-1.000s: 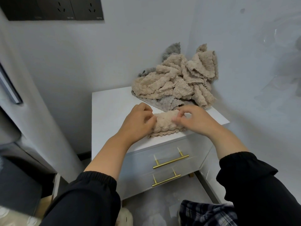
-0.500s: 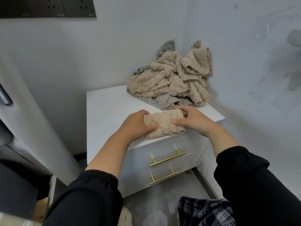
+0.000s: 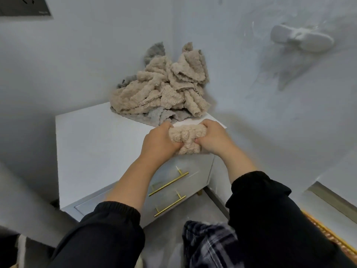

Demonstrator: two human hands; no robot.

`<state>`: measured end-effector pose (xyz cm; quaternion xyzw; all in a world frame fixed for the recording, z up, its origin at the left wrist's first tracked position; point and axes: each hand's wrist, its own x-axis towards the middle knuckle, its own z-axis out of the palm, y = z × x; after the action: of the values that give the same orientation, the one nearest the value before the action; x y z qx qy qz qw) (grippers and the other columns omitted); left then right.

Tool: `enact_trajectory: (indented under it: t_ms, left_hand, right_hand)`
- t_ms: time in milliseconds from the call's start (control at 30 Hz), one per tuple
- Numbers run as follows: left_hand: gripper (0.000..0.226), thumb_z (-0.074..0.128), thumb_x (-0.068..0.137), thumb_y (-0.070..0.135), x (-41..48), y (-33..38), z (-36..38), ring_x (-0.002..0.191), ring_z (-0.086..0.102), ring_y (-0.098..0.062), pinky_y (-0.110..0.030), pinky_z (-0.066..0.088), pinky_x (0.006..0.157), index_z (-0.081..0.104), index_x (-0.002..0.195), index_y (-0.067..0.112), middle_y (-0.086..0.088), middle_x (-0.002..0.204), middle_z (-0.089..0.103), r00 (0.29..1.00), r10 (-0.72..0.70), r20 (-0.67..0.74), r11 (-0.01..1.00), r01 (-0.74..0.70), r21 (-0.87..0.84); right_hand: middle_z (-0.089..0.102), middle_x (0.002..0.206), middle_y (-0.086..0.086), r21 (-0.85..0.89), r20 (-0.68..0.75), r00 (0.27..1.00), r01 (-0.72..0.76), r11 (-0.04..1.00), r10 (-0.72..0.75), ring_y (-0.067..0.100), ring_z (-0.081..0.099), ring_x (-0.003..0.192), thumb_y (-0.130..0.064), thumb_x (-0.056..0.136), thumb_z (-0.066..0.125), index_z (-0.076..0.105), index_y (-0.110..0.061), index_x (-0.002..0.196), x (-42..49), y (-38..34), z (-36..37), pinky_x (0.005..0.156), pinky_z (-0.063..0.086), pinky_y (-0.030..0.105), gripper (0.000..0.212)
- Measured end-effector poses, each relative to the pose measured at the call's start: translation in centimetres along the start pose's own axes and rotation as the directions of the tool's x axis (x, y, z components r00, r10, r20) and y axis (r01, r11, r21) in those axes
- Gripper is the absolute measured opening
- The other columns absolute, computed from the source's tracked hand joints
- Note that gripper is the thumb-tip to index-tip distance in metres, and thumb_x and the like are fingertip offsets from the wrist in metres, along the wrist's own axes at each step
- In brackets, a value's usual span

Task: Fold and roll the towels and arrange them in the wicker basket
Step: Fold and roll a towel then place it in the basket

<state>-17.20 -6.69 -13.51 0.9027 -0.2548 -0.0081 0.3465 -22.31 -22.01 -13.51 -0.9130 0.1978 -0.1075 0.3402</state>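
The white two-drawer bedside cabinet with brass bar handles [image 3: 92, 151] fills the middle of the frame. At its back, against the wall corner, sits the loose heap of beige and grey fluffy towels [image 3: 160, 93], all unfolded.

Right of centre now: the rolled beige fluffy towel [image 3: 186, 139] is at the cabinet's front right corner. A second ago it lay flat on the top with a loose edge trailing towards the drawers. Now that edge is tucked in and the bundle is a tight, stubby roll. The left hand [image 3: 157, 144] clamps one end and the right hand [image 3: 214, 140] clamps the other, fingers curled round it and thumbs dug in underneath.

So the rolling of this one looks done. I'd say the carry to the basket comes next, and the heap says plenty of towels are left.

Whether the roll touches the top or has lifted clear, I can't tell, because the hands cover its underside. The fingertips are buried in the pile.

At the lower right edge runs a golden-brown woven strip [image 3: 328, 235]. It may be the wicker basket's rim, but it's cut off and blurred.
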Motion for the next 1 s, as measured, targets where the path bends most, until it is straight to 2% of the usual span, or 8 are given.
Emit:
enact_trajectory:
  t_ms: [133,300,400,533,767,867,933,1000]
  left_hand:
    - [0.036,0.075,0.076,0.030,-1.5,4.7,3.9,0.078,0.048,-0.019,-0.028,0.030,0.053,0.045,0.093,0.020,0.003,0.084,0.052,0.978,0.130,0.161,0.991,-0.131,-0.005]
    - [0.039,0.078,0.074,0.027,-3.6,10.3,8.7,0.082,0.051,-0.020,-0.029,0.029,0.054,0.045,0.092,0.018,-0.001,0.088,0.054,0.886,0.240,0.396,0.968,-0.252,-0.022]
    - [0.041,0.079,0.073,0.030,-5.2,13.2,11.2,0.076,0.051,-0.018,-0.028,0.032,0.054,0.046,0.095,0.018,0.001,0.086,0.053,0.831,0.268,0.488,0.956,-0.293,-0.027]
    - [0.045,0.078,0.075,0.034,-8.0,16.3,15.3,0.085,0.050,-0.021,-0.031,0.037,0.063,0.050,0.104,0.013,-0.001,0.093,0.053,0.772,0.267,0.578,0.953,-0.299,-0.041]
    - [0.043,0.076,0.076,0.020,-11.5,18.0,23.5,0.078,0.047,-0.014,-0.022,0.033,0.052,0.045,0.106,0.014,0.002,0.093,0.048,0.654,0.183,0.734,0.983,-0.109,-0.149]
    - [0.046,0.077,0.075,0.012,-12.5,17.1,26.9,0.090,0.055,-0.016,-0.030,0.052,0.071,0.050,0.111,0.011,-0.003,0.105,0.054,0.648,0.016,0.761,0.928,0.274,-0.252]
    - [0.055,0.081,0.070,0.012,-13.1,15.8,29.1,0.103,0.060,-0.024,-0.041,0.054,0.088,0.055,0.118,0.008,-0.007,0.116,0.060,0.586,-0.128,0.800,0.768,0.569,-0.294]
    - [0.048,0.082,0.070,0.012,-13.6,14.4,31.0,0.102,0.064,-0.026,-0.041,0.053,0.089,0.060,0.113,0.011,-0.009,0.113,0.065,0.511,-0.171,0.842,0.622,0.719,-0.310]
  right_hand:
    - [0.056,0.091,0.000,-0.065,-0.121,0.990,-0.073,0.995,0.065,0.022,0.053,0.088,-0.006,0.081,0.061,0.055,-0.014,0.099,-4.7,4.7,-3.7,0.061,0.037,0.024,0.021]
    - [0.056,0.091,0.001,-0.141,-0.138,0.983,-0.141,0.980,0.122,0.020,0.050,0.085,-0.016,0.083,0.066,0.055,-0.013,0.106,-11.9,11.7,-8.1,0.064,0.032,0.029,0.026]
    - [0.058,0.093,0.000,-0.080,-0.145,0.971,-0.201,0.976,0.188,0.017,0.052,0.086,-0.017,0.082,0.068,0.056,-0.016,0.103,-15.4,14.8,-10.3,0.065,0.033,0.027,0.024]
    - [0.060,0.098,0.002,-0.013,-0.133,0.954,-0.272,0.962,0.268,0.015,0.052,0.090,-0.013,0.079,0.071,0.061,-0.011,0.102,-18.5,18.9,-12.3,0.062,0.032,0.025,0.025]
    - [0.055,0.091,-0.006,0.159,-0.062,0.871,-0.473,0.867,0.487,0.016,0.053,0.088,-0.010,0.075,0.077,0.057,-0.018,0.099,-21.9,26.4,-13.3,0.060,0.041,0.021,0.031]
    - [0.063,0.108,0.007,0.442,0.036,0.746,-0.608,0.659,0.665,0.023,0.061,0.098,-0.007,0.073,0.078,0.059,-0.010,0.114,-23.3,29.7,-12.8,0.082,0.055,0.035,0.045]
    - [0.065,0.117,0.015,0.727,0.236,0.675,-0.600,0.334,0.699,0.027,0.063,0.106,-0.002,0.069,0.078,0.059,0.000,0.119,-24.5,32.0,-12.0,0.094,0.051,0.041,0.053]
    - [0.065,0.120,0.015,0.833,0.402,0.658,-0.552,0.045,0.637,0.027,0.062,0.112,-0.008,0.056,0.087,0.057,0.001,0.125,-25.4,34.1,-10.7,0.099,0.048,0.040,0.076]
